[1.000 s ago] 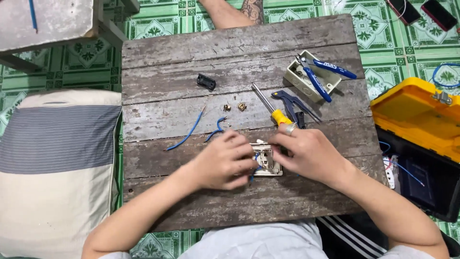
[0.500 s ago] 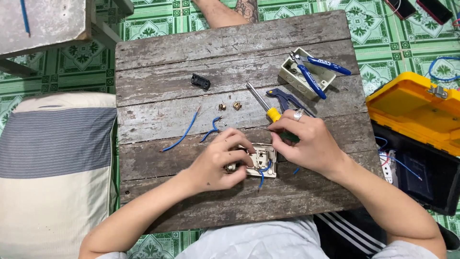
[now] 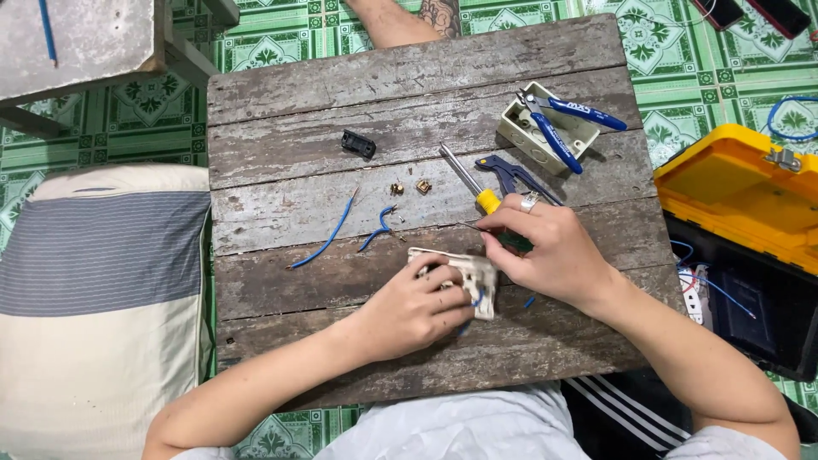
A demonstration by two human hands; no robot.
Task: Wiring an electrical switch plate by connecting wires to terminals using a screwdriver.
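My left hand (image 3: 417,308) grips a white socket plate (image 3: 467,271) from below, near the front middle of the wooden board (image 3: 281,102). The plate is tilted up, and a short blue wire hangs under it. My right hand (image 3: 550,251) sits just right of the plate. It is closed on a thin dark-handled screwdriver (image 3: 509,239) whose slim shaft points left, above the plate. A yellow-handled screwdriver (image 3: 467,181) lies just beyond my right hand.
Two blue wire pieces (image 3: 331,232) (image 3: 380,226), two brass terminals (image 3: 410,186) and a black part (image 3: 359,143) lie mid-board. Blue pliers (image 3: 569,128) rest on a beige box (image 3: 525,133) beside a stripper (image 3: 509,173). A yellow toolbox (image 3: 741,192) stands right, a cushion (image 3: 94,281) left.
My right hand left the plate, went up toward the screwdrivers and now holds a thin one. My left hand has tilted the plate up.
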